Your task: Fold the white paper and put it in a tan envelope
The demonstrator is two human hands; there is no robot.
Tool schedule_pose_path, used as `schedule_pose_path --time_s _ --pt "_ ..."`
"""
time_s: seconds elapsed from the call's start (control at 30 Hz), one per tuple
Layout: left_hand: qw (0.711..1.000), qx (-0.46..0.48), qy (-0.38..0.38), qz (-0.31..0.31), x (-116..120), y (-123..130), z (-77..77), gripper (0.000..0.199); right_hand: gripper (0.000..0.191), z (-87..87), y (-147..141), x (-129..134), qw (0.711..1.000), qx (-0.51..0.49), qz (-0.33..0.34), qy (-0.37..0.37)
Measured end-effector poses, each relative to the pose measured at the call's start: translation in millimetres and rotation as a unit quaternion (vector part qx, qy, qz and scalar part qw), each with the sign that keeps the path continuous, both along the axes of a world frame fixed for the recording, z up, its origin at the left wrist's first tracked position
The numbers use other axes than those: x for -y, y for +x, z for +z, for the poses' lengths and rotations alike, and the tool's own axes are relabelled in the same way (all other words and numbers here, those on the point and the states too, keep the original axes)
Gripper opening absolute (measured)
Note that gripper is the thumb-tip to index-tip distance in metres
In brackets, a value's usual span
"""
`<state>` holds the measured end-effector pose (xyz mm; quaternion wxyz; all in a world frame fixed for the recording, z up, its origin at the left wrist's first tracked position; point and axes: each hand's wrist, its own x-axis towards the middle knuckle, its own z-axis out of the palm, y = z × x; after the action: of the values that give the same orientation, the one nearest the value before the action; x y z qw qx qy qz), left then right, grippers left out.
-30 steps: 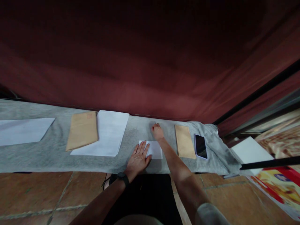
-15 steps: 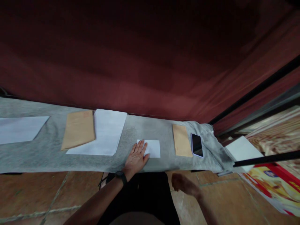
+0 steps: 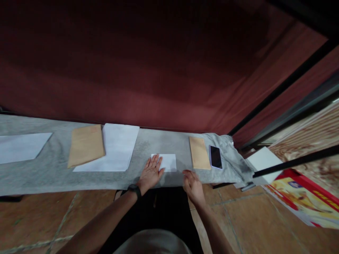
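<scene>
A folded piece of white paper (image 3: 169,162) lies on the grey cloth in front of me. My left hand (image 3: 150,173) rests flat across its left part, fingers stretched out and palm down. To the right of the paper and nearer to me, my right hand (image 3: 194,186) hovers by the cloth's front edge, apart from the paper. Its fingers are curled in, and no object shows in them. Beyond it, a brown envelope (image 3: 200,153) lies beside a dark-screened phone (image 3: 215,157).
On the left, a larger brown envelope (image 3: 86,146) overlaps white sheets (image 3: 119,148), with another white sheet (image 3: 22,148) farther left. A red curtain (image 3: 132,88) hangs behind the cloth-covered surface (image 3: 60,181). Black bars (image 3: 299,160) and a printed carton (image 3: 307,195) stand at right.
My right hand has come up and to the left, from over the floor to the cloth's front edge. My left hand still lies flat on the paper. The view has shifted slightly.
</scene>
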<state>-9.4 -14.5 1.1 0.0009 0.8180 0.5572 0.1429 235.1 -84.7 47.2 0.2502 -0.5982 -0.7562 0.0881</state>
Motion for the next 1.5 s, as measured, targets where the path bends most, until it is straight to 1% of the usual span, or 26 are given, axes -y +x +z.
schedule_pose_path --time_s 0.03,0.1,0.2,0.27,0.33,0.47,0.53,0.57,0.6,0.63,0.7,0.73,0.8,0.87,0.97,1.07,1.3,1.4,1.5 --pt "1.000 -0.001 -0.004 0.000 -0.4 0.2 0.0 0.062 0.043 -1.3 -14.2 -13.0 1.000 -0.006 0.020 0.010" --pt "1.000 -0.003 -0.008 -0.002 -0.9 0.8 -0.1 0.062 0.044 -10.4 -40.5 -34.2 0.999 0.013 0.040 0.023" --pt "1.000 -0.008 -0.005 0.001 -0.1 0.0 -1.2 0.062 0.047 -32.0 -66.8 -49.9 0.996 0.081 0.039 0.024" --pt "1.000 -0.010 -0.002 0.011 1.2 -4.8 -2.5 0.062 0.051 -44.4 -73.6 -51.5 0.993 0.115 0.015 0.027" --pt "1.000 -0.011 -0.002 0.026 2.5 -14.8 -3.4 0.063 0.054 -52.1 -74.5 -50.2 0.991 0.132 -0.011 0.035" --pt "0.998 -0.018 -0.011 0.065 2.3 -38.8 1.1 0.061 0.057 -56.7 -73.1 -48.1 0.989 0.134 -0.030 0.057" --pt "0.995 -0.019 -0.007 0.103 1.4 -41.5 6.9 0.060 0.057 -57.4 -73.6 -48.3 0.989 0.132 -0.030 0.064" --pt "0.993 -0.015 -0.001 0.113 1.3 -38.8 10.0 0.060 0.057 -57.8 -73.9 -48.5 0.989 0.131 -0.030 0.065" --pt "0.994 -0.011 0.007 0.107 1.5 -33.6 12.8 0.059 0.057 -58.2 -74.1 -48.7 0.989 0.131 -0.030 0.066" --pt "0.997 -0.006 0.013 0.082 2.2 -26.4 15.0 0.058 0.057 -58.5 -74.1 -48.7 0.989 0.131 -0.030 0.064" --pt "1.000 -0.002 0.011 -0.017 4.3 -9.9 16.8 0.055 0.056 -58.9 -73.7 -48.3 0.989 0.133 -0.028 0.059" --pt "0.998 -0.002 0.004 -0.057 5.5 -2.4 16.3 0.054 0.055 -58.9 -73.2 -47.9 0.989 0.135 -0.026 0.056" --pt "0.996 -0.001 -0.014 -0.083 7.9 7.4 13.1 0.053 0.054 -58.5 -72.2 -47.2 0.989 0.140 -0.022 0.050" --pt "0.996 -0.001 -0.025 -0.086 9.8 9.4 9.1 0.054 0.054 -57.9 -71.4 -46.7 0.989 0.141 -0.020 0.047" --pt "0.995 -0.004 -0.024 -0.101 11.6 4.3 6.3 0.056 0.055 -57.4 -70.8 -46.5 0.989 0.138 -0.020 0.050" --pt "0.994 -0.007 -0.016 -0.109 12.8 1.4 9.1 0.056 0.056 -57.7 -70.6 -46.4 0.989 0.134 -0.017 0.055" --pt "0.994 -0.020 -0.003 -0.109 15.7 6.5 15.8 0.055 0.056 -58.7 -70.4 -46.5 0.989 0.134 -0.018 0.053" --pt "0.994 -0.019 -0.020 -0.110 14.6 4.2 17.0 0.054 0.056 -58.9 -70.7 -46.8 0.989 0.135 -0.018 0.051" --pt "0.993 -0.019 -0.046 -0.111 7.8 -1.3 17.3 0.054 0.056 -59.1 -71.8 -47.1 0.990 0.132 -0.023 0.049"
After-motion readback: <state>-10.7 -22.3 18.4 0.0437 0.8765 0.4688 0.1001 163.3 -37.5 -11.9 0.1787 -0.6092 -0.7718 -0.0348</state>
